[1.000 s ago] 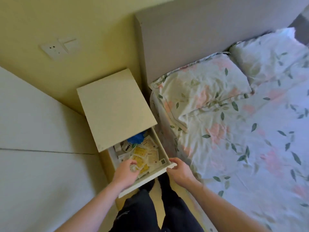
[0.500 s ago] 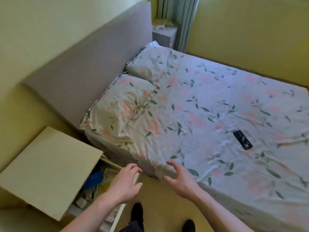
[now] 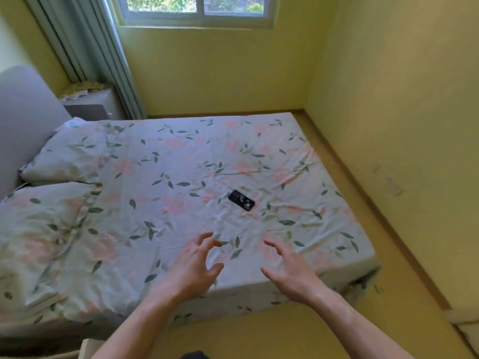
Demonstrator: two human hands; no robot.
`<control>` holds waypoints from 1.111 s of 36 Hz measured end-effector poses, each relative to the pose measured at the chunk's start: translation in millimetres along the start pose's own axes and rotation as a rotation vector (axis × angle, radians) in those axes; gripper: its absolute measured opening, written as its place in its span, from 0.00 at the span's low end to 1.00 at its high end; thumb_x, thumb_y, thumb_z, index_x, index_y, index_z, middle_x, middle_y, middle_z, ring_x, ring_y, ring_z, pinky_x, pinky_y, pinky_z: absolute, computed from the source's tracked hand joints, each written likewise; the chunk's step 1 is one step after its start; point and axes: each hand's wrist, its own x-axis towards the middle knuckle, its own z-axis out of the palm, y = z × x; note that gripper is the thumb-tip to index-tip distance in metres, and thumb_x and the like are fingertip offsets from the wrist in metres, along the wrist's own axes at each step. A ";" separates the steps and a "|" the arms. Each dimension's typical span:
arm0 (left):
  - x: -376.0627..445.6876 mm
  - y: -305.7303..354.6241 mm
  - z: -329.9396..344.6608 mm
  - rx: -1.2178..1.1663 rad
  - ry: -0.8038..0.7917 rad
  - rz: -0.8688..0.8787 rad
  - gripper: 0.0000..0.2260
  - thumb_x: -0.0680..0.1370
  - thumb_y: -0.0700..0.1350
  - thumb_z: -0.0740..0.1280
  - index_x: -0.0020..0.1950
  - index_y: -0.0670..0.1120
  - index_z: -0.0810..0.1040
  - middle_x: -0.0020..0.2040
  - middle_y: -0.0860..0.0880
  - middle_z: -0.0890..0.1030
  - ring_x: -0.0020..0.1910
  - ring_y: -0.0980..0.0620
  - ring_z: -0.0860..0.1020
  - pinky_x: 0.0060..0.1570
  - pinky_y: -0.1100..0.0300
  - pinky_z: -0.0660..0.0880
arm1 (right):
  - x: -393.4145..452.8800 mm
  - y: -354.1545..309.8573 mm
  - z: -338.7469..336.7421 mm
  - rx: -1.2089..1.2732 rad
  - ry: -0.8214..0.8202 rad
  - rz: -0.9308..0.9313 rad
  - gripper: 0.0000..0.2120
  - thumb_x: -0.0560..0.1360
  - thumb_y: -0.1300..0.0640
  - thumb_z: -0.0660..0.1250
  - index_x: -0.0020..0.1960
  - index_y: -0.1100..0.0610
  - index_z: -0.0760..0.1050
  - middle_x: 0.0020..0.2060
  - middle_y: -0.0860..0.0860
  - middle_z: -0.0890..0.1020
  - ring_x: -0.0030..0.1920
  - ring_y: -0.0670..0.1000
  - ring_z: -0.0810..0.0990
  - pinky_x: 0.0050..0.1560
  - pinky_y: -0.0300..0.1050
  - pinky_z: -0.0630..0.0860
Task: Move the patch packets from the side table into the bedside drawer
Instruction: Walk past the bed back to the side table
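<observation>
My left hand (image 3: 193, 268) and my right hand (image 3: 290, 273) hover over the near edge of the bed, both with loosely spread, empty fingers. Neither touches anything. At the far side of the bed, beside the curtain, a side table (image 3: 90, 106) carries a heap of pale packets (image 3: 80, 89) on its top. The bedside drawer is out of view; only a pale corner of furniture (image 3: 84, 347) shows at the bottom left.
A bed with a floral sheet (image 3: 181, 177) fills the middle, two pillows (image 3: 51, 218) at the left against a grey headboard (image 3: 23, 120). A black phone (image 3: 241, 200) lies on the sheet. Yellow floor runs along the bed's right and near sides.
The view has swung right, away from the open drawer toward the bed and window. Both hands left the drawer front and now hang empty over the bed's edge.
</observation>
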 end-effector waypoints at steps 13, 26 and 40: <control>120.0 180.1 45.0 0.106 -0.004 0.228 0.21 0.78 0.61 0.66 0.69 0.64 0.67 0.79 0.60 0.58 0.75 0.54 0.64 0.74 0.53 0.64 | 11.3 133.3 -174.3 0.139 0.183 -0.001 0.28 0.77 0.45 0.69 0.73 0.38 0.63 0.69 0.35 0.67 0.67 0.36 0.65 0.67 0.36 0.63; 323.2 370.2 116.5 0.051 -0.043 0.358 0.20 0.78 0.58 0.66 0.69 0.63 0.68 0.79 0.59 0.58 0.76 0.52 0.63 0.74 0.50 0.63 | 81.4 269.3 -370.1 0.107 0.303 0.090 0.28 0.77 0.43 0.68 0.74 0.37 0.62 0.70 0.34 0.66 0.71 0.40 0.66 0.71 0.44 0.67; 463.6 562.7 178.7 0.061 -0.024 0.383 0.20 0.78 0.59 0.66 0.69 0.64 0.67 0.79 0.61 0.57 0.76 0.55 0.63 0.75 0.52 0.63 | 162.8 408.2 -550.8 0.154 0.297 0.077 0.28 0.78 0.45 0.68 0.75 0.38 0.62 0.67 0.34 0.65 0.69 0.38 0.64 0.73 0.44 0.66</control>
